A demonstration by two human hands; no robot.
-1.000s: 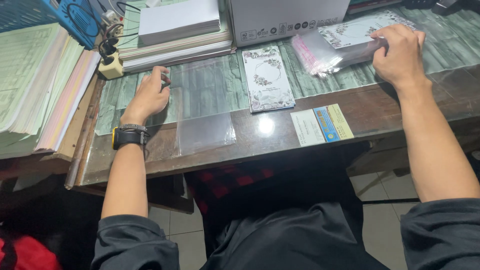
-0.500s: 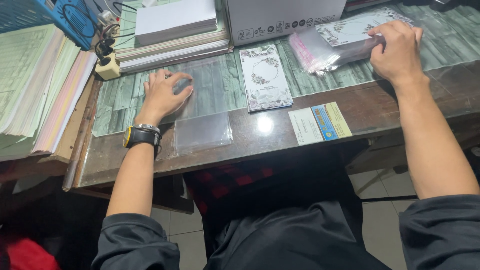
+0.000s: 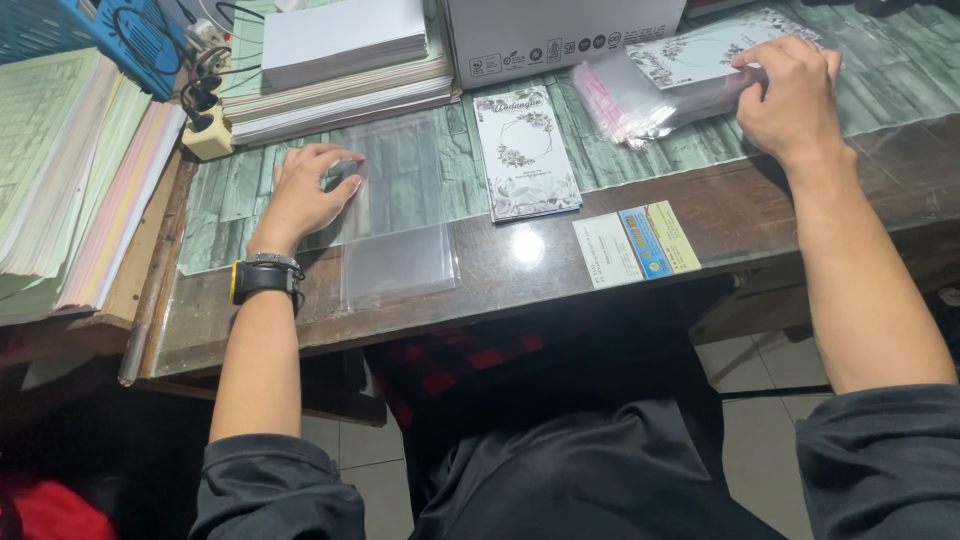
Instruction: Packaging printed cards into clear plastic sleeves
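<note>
Clear plastic sleeve (image 3: 398, 215) lies flat on the desk (image 3: 500, 275), lower end near the front edge. Head view: left hand (image 3: 305, 190) rests palm-down at the sleeve's left edge, fingers spread and touching the film, pressing rather than gripping. Black watch (image 3: 262, 280) on that wrist.

Right hand (image 3: 790, 95) is well apart from the sleeve, far right of the desk, fingers curled down onto a stack of clear sleeves (image 3: 650, 95) with a floral card (image 3: 715, 45) on top; whether it pinches or only presses, cannot tell.

Between the hands lies a second floral card (image 3: 527, 152), face up, just right of the sleeve, not touching it. Small printed cards (image 3: 635, 243) sit near the front edge. White paper stack (image 3: 345, 60) and a white box (image 3: 560, 30) behind; paper piles (image 3: 70, 170) at far left.
</note>
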